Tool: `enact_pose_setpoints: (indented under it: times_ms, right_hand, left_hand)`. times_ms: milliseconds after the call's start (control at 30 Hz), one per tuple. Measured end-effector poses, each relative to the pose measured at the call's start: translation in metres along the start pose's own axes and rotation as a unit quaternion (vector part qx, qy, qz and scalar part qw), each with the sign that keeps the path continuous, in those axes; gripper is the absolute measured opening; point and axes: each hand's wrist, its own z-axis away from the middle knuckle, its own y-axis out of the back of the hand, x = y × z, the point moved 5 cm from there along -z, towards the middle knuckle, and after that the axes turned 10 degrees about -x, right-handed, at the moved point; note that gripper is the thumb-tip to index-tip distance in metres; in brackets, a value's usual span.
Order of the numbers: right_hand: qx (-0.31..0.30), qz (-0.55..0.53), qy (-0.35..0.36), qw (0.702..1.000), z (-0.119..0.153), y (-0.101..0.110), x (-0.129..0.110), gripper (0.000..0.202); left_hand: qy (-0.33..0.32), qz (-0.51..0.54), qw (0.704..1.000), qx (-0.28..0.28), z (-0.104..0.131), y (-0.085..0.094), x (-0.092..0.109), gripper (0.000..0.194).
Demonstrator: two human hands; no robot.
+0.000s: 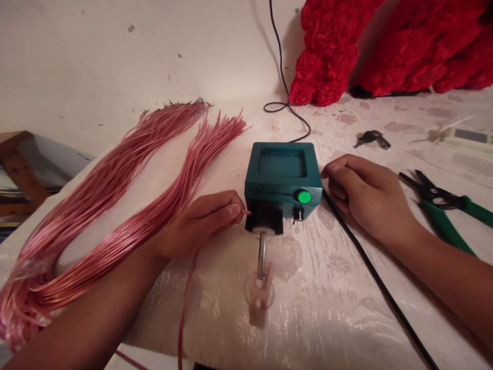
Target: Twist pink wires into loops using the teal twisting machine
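A teal box-shaped machine (283,185) with a lit green button and a small black knob stands on the table. A metal shaft (262,252) sticks out of its front toward me, with a pale clip-like piece (260,288) at the end. My left hand (211,216) is closed on a pink wire (245,211), pinching it close to its tip, which points at the machine's dark front-left part. The wire's tail hangs down below the hand. My right hand (360,190) is at the machine's right side, fingers curled in, fingertips against or just beside the casing; nothing shows in them.
A long looped bundle of pink wires (111,185) fills the left side. Green-handled pliers (442,200) lie at the right, with a small dark metal piece (372,139) farther back. A black cable (377,272) crosses under my right wrist. Red artificial flowers (327,51) stand against the wall.
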Motion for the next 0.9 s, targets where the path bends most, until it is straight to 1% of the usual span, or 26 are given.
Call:
enact_pose_setpoints:
  times_ms: [667,833,900]
  right_hand:
    - [-0.005,-0.004,0.0,1.0,-0.0022,-0.0014,0.0025,0.019]
    - [-0.012,-0.012,0.012,1.0,-0.004,-0.0009,0.003,0.019]
    - [-0.015,-0.011,0.033,0.999,-0.0052,-0.0009,0.0023,0.02]
  left_hand:
    - [-0.011,0.007,1.0,-0.006,-0.0013,-0.0006,-0.0004,0.034]
    - [-0.008,0.02,1.0,-0.012,0.0,-0.0001,-0.0037,0.034]
    - [-0.013,0.017,1.0,-0.013,0.0002,-0.0003,-0.0037,0.035]
